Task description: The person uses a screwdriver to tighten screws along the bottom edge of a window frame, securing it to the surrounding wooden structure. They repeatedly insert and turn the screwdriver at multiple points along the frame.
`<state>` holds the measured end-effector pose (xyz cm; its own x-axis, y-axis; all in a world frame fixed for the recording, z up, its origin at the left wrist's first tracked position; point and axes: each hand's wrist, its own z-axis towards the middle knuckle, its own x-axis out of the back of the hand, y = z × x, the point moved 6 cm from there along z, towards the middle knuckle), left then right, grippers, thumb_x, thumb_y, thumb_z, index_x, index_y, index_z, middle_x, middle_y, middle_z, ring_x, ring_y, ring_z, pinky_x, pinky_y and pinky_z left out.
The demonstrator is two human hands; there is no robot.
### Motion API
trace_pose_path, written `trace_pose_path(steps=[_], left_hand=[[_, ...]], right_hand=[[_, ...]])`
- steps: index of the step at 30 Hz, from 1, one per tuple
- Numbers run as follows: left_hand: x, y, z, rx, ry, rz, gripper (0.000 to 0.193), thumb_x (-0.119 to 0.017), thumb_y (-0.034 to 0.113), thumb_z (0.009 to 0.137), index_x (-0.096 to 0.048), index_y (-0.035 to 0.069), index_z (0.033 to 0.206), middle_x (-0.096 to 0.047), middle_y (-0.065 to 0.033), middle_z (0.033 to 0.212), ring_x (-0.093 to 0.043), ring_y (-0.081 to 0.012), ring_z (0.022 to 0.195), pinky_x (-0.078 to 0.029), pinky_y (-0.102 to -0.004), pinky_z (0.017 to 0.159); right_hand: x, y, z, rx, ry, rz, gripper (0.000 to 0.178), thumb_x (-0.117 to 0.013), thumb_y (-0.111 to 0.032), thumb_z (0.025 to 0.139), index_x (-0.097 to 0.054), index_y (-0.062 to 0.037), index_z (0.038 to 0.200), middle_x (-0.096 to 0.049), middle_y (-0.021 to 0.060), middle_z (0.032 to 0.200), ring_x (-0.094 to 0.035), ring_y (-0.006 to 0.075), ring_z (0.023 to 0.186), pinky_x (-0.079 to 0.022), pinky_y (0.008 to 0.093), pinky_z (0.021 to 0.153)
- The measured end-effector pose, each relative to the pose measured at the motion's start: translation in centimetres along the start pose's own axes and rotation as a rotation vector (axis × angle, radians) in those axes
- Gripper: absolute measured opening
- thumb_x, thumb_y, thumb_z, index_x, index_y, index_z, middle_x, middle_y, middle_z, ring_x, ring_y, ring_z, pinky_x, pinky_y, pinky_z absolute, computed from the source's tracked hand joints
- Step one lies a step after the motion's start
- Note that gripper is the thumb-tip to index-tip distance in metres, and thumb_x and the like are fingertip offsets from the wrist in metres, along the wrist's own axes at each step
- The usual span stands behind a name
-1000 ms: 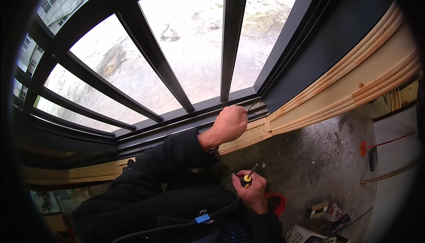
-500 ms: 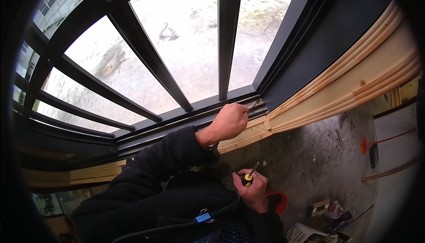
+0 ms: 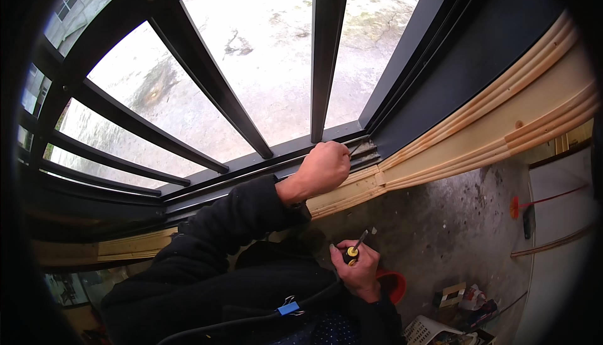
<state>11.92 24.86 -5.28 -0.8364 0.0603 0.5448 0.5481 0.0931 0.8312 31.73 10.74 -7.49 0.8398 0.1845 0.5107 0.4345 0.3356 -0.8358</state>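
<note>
My left hand (image 3: 323, 168) is closed above the right end of the window sill track (image 3: 366, 155). A thin, dark stick-like thing pokes out past its fingers toward the track; its kind is too small to tell. Lower down, in front of my body, my right hand (image 3: 359, 273) is wrapped round a screwdriver (image 3: 352, 254) with a yellow and black handle. The screwdriver's metal shaft points up and to the right, away from the sill.
Dark window bars (image 3: 323, 56) rise beyond the sill. A wooden frame (image 3: 477, 138) runs along the inner side. On the floor are a red bucket (image 3: 394, 285), a white plastic basket (image 3: 419, 330) and loose boxes. A blue binder clip (image 3: 289, 308) grips my jacket.
My left hand has shifted slightly left along the track, with the thin thing still in its fingers. My right hand and the screwdriver have hardly moved.
</note>
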Motion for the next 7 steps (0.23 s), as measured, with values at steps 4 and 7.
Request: trace_pose_path(steps=[4,7], left_hand=[[-0.87,0.53,0.22,-0.07,-0.005,0.068,0.031,-0.049,0.009,0.091,-0.071,-0.011,0.097,-0.068,-0.0311,0.083,-0.067,-0.0481,0.077,-0.056,-0.0488,0.08],[-0.82,0.38,0.08,-0.128,0.0,0.053,0.029,-0.05,0.01,0.092,-0.072,-0.009,0.096,-0.069,-0.0306,0.084,-0.066,-0.0503,0.08,-0.055,-0.051,0.08]], right_hand=[[-0.03,0.03,0.1,-0.009,0.003,0.009,0.022,-0.088,-0.015,0.08,-0.068,-0.0069,0.081,-0.07,0.0085,0.071,-0.068,0.029,0.059,-0.053,0.037,0.055],[-0.05,0.06,0.1,-0.008,0.006,0.014,0.022,-0.088,-0.015,0.08,-0.068,-0.0068,0.081,-0.07,0.0084,0.071,-0.068,0.0287,0.059,-0.053,0.0368,0.054]])
